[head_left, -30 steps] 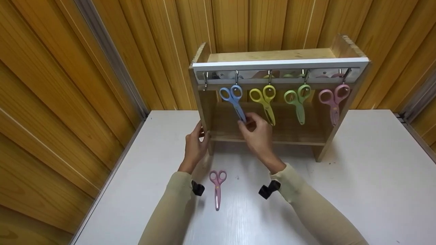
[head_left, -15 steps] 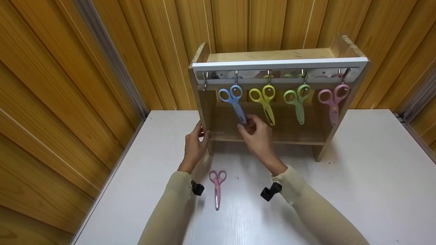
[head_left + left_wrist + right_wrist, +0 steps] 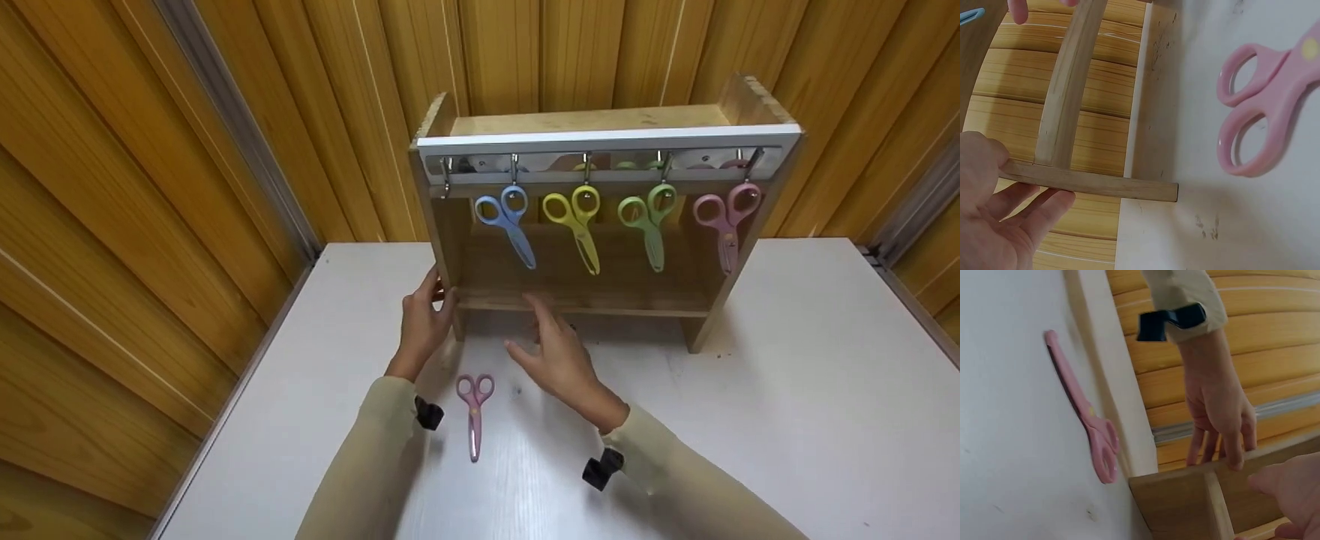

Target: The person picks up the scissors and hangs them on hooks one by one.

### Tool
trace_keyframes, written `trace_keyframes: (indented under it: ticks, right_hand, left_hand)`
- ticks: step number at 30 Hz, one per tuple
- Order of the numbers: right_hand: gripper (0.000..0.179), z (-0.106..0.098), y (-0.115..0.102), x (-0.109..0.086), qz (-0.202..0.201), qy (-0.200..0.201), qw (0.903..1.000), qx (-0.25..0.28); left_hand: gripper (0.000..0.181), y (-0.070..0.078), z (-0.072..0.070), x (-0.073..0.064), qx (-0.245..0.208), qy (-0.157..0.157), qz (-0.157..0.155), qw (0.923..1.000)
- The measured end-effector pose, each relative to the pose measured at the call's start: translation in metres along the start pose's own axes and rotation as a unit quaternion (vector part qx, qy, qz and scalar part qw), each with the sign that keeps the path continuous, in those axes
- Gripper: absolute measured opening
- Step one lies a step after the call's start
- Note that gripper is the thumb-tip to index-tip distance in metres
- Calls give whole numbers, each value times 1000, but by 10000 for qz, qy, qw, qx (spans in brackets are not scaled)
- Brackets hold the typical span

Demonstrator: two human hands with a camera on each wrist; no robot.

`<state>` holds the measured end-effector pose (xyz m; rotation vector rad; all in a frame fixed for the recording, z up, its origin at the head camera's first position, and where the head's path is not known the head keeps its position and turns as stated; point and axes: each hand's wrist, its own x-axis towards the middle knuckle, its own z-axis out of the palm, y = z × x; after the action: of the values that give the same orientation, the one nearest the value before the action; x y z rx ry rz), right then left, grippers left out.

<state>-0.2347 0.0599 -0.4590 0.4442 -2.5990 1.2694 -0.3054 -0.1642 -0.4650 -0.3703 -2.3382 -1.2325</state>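
Note:
My left hand (image 3: 424, 322) pinches the left side board (image 3: 1095, 184) of a small wooden rack, thumb on one face and fingers on the other. My right hand (image 3: 559, 360) is in front of the lower shelf, fingers spread and holding nothing. Above it, blue scissors (image 3: 510, 225) hang by one loop from a metal hook, tip down. Yellow scissors (image 3: 583, 229), green scissors (image 3: 654, 232) and pink scissors (image 3: 727, 225) hang on hooks farther right. A second pair of pink scissors (image 3: 474, 409) lies on the table between the forearms, loops toward the rack.
The leftmost hook (image 3: 445, 178) is beside the blue scissors. Under the rack spreads a white table (image 3: 810, 390). Wood-patterned walls (image 3: 502, 45) rise behind and at the left, close to the table's edges.
My right hand has let go of the blue scissors' tip and drawn back down toward me, its fingers spreading. The blue scissors stay hanging. My left hand keeps its place on the rack.

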Motion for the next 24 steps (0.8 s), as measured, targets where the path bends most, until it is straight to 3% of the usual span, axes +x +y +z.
trace_keyframes:
  ticks: [7,17,24]
  right_hand:
    - [72,21,-5,-23,-387,-481,9958,-681]
    - [44,49,-9,-46,-753,-1324,9812,-1189]
    - [58,69,-9,-54,-1062,-1353,9714,-1638]
  left_hand:
    - [53,-3,-4,0,-46,39,125,9999]
    - [54,-1,-1,0,-116,-38,-43,9999]
    - [55,-1,-1,0,36,-71,-179,9998]
